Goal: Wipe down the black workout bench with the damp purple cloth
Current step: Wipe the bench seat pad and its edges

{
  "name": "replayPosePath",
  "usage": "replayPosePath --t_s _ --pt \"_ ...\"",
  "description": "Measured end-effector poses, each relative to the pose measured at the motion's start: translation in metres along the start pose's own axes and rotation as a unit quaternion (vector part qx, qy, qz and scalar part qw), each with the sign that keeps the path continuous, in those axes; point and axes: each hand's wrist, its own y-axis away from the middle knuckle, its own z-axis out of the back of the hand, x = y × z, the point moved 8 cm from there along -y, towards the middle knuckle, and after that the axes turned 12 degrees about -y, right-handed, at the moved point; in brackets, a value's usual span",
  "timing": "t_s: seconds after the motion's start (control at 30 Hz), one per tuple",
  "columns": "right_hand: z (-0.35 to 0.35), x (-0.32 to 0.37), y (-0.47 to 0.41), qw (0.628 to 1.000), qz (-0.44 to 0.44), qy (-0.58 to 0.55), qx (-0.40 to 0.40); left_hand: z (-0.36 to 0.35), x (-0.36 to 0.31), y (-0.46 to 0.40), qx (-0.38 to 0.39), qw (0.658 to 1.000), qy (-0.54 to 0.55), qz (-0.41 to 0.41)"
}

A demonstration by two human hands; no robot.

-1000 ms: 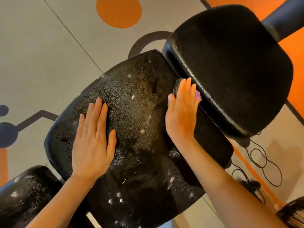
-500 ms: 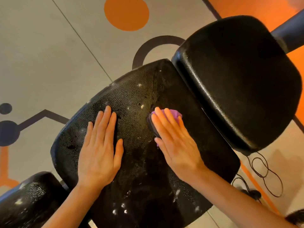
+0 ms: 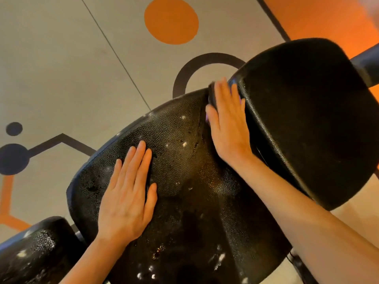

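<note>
**Desk:** What's in front of you, and what room is it?

**Operator:** I'm looking down on a black workout bench [image 3: 184, 201], its pebbled seat pad glistening wet and flecked with white specks. A second black pad [image 3: 307, 119] rises at the upper right, tilted above the seat, and a smaller padded roll [image 3: 37, 249] sits at the lower left. Below lies a beige floor [image 3: 61, 68] painted with an orange circle [image 3: 171, 20], a dark ring and angular dark lines; an orange band [image 3: 320, 19] runs across the top right corner.

**Desk:** And the hands?

**Operator:** The left hand [image 3: 127, 193] lies flat on the seat's left half, fingers extended and close together, palm down, holding nothing. The right hand [image 3: 227, 121] is also flat and extended, pressed along the crease where seat meets raised pad.

**Desk:** Where's the cloth?

**Operator:** The purple cloth [image 3: 207, 117] is beneath that right palm at the far edge of the seat. I see only slivers of purple at the thumb side and beside the fingers; a dark edge shows under the fingertips. The hand presses on it rather than pinching it.
</note>
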Motion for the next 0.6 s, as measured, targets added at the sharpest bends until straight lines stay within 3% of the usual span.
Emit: replayPosePath --t_s 0.07,0.13,0.2,0.23,0.27,0.37,0.4,0.43,0.53,0.6 --pt "-0.006 0.008 -0.015 0.999 -0.033 -0.001 -0.037 0.0 0.0 0.0 -0.002 1.0 0.0 0.002" --pt "-0.021 0.031 0.013 0.997 0.067 0.028 0.01 -0.001 0.0 0.0 0.0 1.0 -0.005 0.003" --pt "-0.031 0.036 0.046 0.972 0.202 0.072 0.091 -0.001 0.001 0.001 0.003 1.0 -0.005 0.005" --pt "-0.026 0.03 0.042 0.964 0.228 0.089 0.106 0.0 0.001 0.001 0.001 1.0 -0.004 0.006" --pt "-0.019 0.018 0.027 0.973 0.197 0.083 0.091 0.001 0.001 0.001 -0.003 1.0 -0.005 0.004" --pt "-0.004 0.005 -0.006 1.0 -0.007 0.013 -0.019 0.0 0.001 0.002 -0.013 1.0 -0.01 0.004" --pt "-0.014 0.022 0.001 0.999 0.009 0.031 -0.034 0.0 0.0 0.002 -0.014 1.0 -0.012 0.003" --pt "-0.031 0.048 0.015 0.995 0.08 0.049 -0.014 0.001 0.0 0.001 -0.015 1.0 -0.013 0.003" --pt "-0.065 0.08 0.052 0.95 0.281 0.093 0.101 0.0 0.0 0.001 -0.016 1.0 -0.015 0.008" --pt "-0.043 0.058 0.033 0.954 0.269 0.091 0.09 0.002 0.0 0.002 -0.02 1.0 -0.007 0.008"
